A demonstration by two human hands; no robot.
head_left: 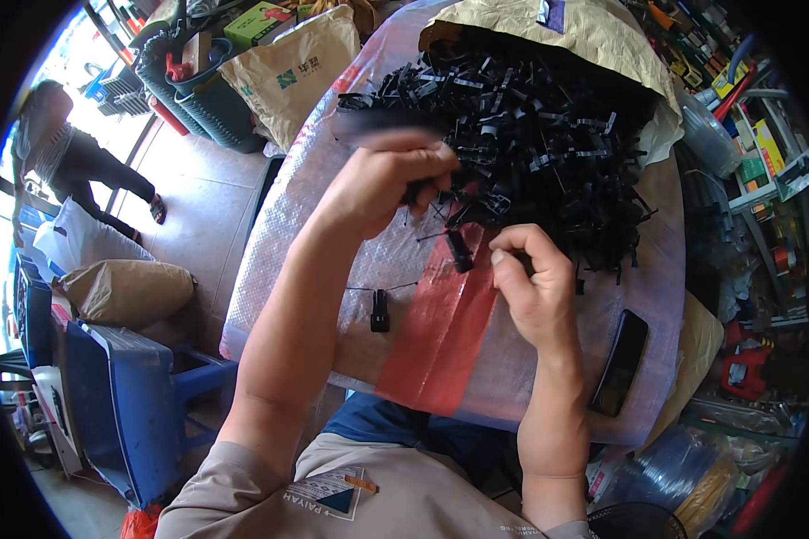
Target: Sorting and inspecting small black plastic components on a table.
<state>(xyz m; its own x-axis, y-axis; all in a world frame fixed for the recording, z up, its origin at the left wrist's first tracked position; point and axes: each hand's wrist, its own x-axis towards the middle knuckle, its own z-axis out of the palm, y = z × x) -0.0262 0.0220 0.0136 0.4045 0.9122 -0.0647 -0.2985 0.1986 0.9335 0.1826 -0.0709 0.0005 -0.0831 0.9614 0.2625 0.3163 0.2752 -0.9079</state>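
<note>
A large heap of small black plastic parts [530,135] with thin wire-like pieces covers the far half of a sack-covered work surface. At the heap's near left edge, my left hand [391,180] is closed, with a black plastic part [418,191] showing under its fingers. A dark, motion-blurred shape [386,126] sits just beyond that hand; its kind cannot be made out. My right hand [537,278] is in a pinch near the heap's front edge; whatever its fingertips hold is hidden. One loose black part [459,251] lies between the hands, another [379,311] nearer me.
The surface wears a white woven sack [283,238] with a red stripe [440,332]. A phone [620,363] lies at the right. Brown paper [593,31] edges the heap's far side. Left are a blue plastic stool [144,404], baskets [211,103] and a walking person [85,157]; crowded shelves [764,171] stand right.
</note>
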